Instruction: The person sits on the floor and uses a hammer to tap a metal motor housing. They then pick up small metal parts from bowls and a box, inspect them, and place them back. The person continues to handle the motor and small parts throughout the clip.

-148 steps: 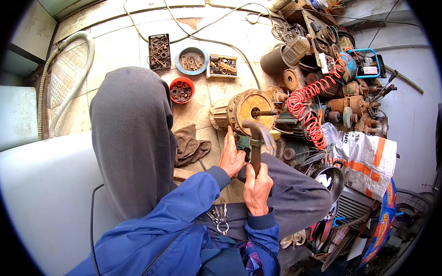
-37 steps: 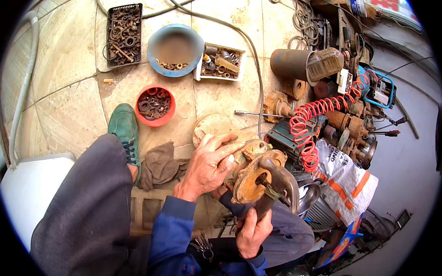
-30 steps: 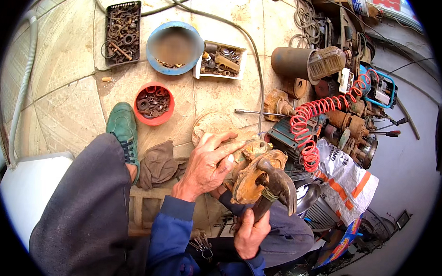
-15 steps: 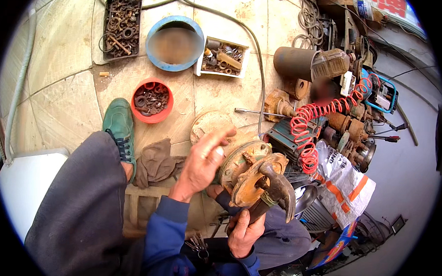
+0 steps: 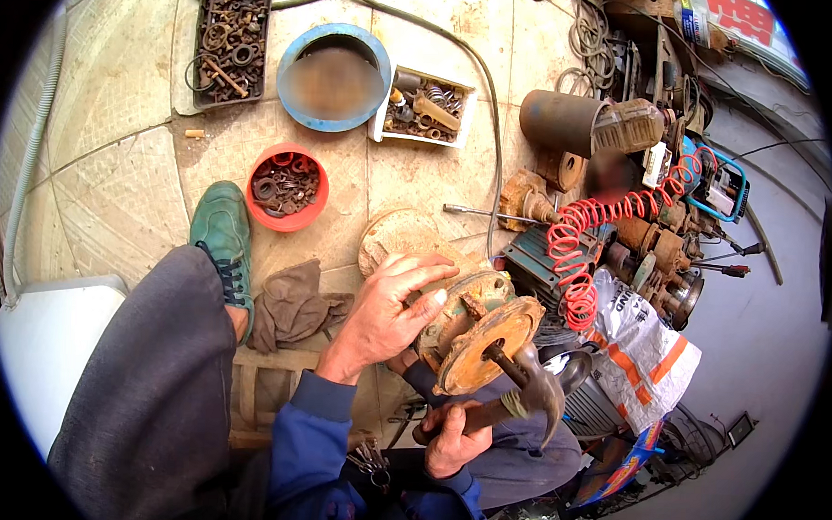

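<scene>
My right hand (image 5: 457, 442) is wrapped round the wooden handle of a claw hammer (image 5: 541, 397). The hammer's head is beside a rusty round flange (image 5: 493, 345), next to the dark shaft that sticks out of its centre. The flange sits on the end of a worn, greenish metal housing (image 5: 460, 303) in front of me. My left hand (image 5: 387, 316) lies over the housing's left side with fingers stretched and thumb apart. Whether its fingertips press on the metal I cannot tell. Part of the housing is hidden behind that hand and the flange.
On the floor ahead stand a red bucket (image 5: 286, 221) of small metal parts, a blue-rimmed basin (image 5: 297, 114), a black crate (image 5: 263, 7) and a white tray (image 5: 376, 130). A coiled red hose (image 5: 576, 256) and machine parts crowd the right. A brown rag (image 5: 290, 311) lies beside my shoe.
The hammer head has moved down and right, away from the flange's face, uncovering its centre and shaft. My left hand has shifted slightly right, over the housing.
</scene>
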The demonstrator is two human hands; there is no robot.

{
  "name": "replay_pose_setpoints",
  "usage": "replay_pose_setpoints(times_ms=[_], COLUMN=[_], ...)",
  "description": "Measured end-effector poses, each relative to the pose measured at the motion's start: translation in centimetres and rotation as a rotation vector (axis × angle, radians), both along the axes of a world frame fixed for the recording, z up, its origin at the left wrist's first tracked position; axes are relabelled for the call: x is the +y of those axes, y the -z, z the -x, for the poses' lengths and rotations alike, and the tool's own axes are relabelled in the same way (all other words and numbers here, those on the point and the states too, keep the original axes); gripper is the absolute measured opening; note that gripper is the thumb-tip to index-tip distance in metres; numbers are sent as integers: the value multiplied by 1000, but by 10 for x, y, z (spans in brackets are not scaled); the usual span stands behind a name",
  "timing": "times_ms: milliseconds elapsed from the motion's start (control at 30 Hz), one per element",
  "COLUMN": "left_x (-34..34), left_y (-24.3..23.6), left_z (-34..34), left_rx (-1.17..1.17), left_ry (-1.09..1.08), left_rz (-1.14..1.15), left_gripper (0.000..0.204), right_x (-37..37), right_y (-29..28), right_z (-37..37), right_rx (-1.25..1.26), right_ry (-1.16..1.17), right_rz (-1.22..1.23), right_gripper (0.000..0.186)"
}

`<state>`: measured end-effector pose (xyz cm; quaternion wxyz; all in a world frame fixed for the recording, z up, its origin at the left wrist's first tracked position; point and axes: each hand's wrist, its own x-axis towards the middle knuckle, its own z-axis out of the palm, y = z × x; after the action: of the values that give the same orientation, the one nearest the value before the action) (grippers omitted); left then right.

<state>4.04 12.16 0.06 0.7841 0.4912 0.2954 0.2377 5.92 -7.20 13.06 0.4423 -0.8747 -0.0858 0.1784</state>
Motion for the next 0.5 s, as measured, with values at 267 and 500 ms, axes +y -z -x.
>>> replay_pose_setpoints(times_ms=[267, 500], left_x=[-7, -7], left_y=[-10, -14], left_z=[-7, -9], left_rx=[86, 55], left_ry=[-10, 8], left_rz=[-118, -77], left_gripper=[45, 42], right_x=[-2, 32], right_y=[-4, 0], right_z=[-10, -21], right_rx=[-254, 69], right_ry=[10, 445], right_rz=[-44, -276], right_gripper=[19, 24])
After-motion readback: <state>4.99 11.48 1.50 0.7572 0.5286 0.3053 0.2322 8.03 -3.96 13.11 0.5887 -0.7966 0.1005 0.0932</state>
